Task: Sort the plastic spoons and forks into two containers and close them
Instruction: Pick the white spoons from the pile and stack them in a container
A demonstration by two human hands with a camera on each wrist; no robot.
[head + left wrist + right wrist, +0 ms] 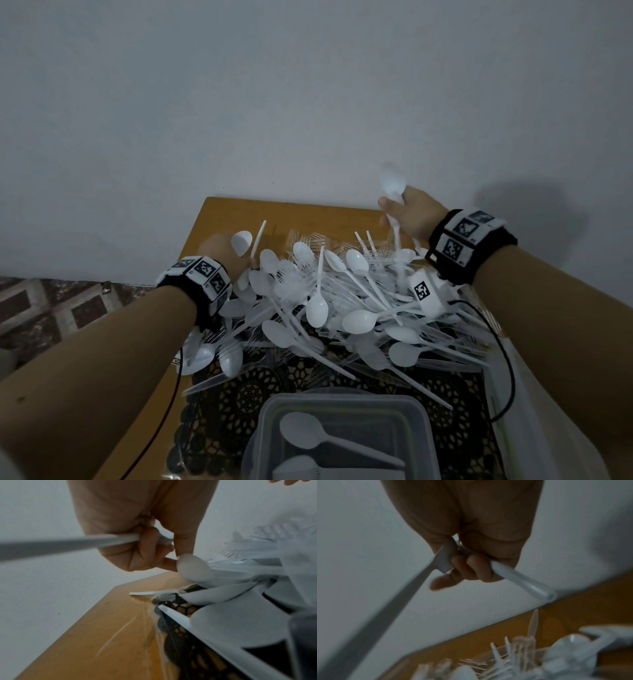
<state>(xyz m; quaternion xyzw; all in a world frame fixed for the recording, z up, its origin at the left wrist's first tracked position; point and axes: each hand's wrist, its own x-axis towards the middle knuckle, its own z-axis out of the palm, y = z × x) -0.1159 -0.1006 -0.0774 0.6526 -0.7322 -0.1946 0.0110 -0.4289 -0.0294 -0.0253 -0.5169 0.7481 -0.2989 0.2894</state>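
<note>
A heap of white plastic spoons and clear forks (342, 301) covers the middle of the wooden table (239, 216). My left hand (222, 255) grips a white spoon (241, 241) at the heap's far left edge; its fingers (147, 547) curl round the spoon handles (68, 543). Raised above the heap's far right, my right hand (409, 214) holds white spoons (394, 186), the handles (522, 580) sticking out of its fist (471, 568). A clear plastic container (342, 438) with white spoons (308, 433) inside sits at the near edge.
A black lace mat (239, 397) lies under the heap and container. The table stands against a plain pale wall (308, 102). A patterned floor (51, 308) shows to the left. Cables (507, 370) run from my wristbands across the table's right side.
</note>
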